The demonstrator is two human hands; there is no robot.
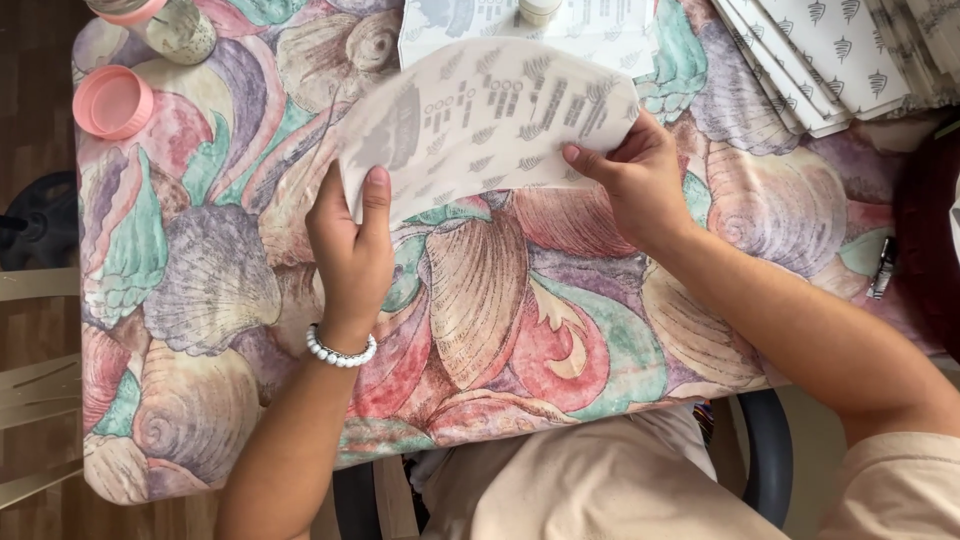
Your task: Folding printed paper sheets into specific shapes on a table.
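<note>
1. While the head view looks straight down, the left hand [350, 255] pinches the left edge of a thin printed paper sheet [480, 120], thumb lying up along the near-left corner, fingers hidden behind — closed on the paper.
2. The right hand [635, 180] pinches the same sheet at its near-right edge, thumb on top, fingers curled under it; it too is closed on the paper.
3. The sheet is held up off the table, bowed into an arch between the two hands, its pale leaf pattern and dark print showing through.
4. Below lies a tablecloth [500, 330] with large seashell shapes in pink, green and mauve.
5. Far left stand a pink lid [112, 101], lying open side up, and a glass jar [175, 25] just beyond it, well apart from the hands.
6. Far right lies a stack of folded sheets [840, 55] with the same leaf pattern; another flat printed sheet [600, 30] lies beyond the held one, with a small round container [540, 10] on it.
7. Judged from the bow in the paper, the step in hand looks like bending or folding the sheet — the edges are not yet brought together.
8. A clean fold would call for lining the two edges up squarely, then pressing the crease flat on the cloth.
</note>
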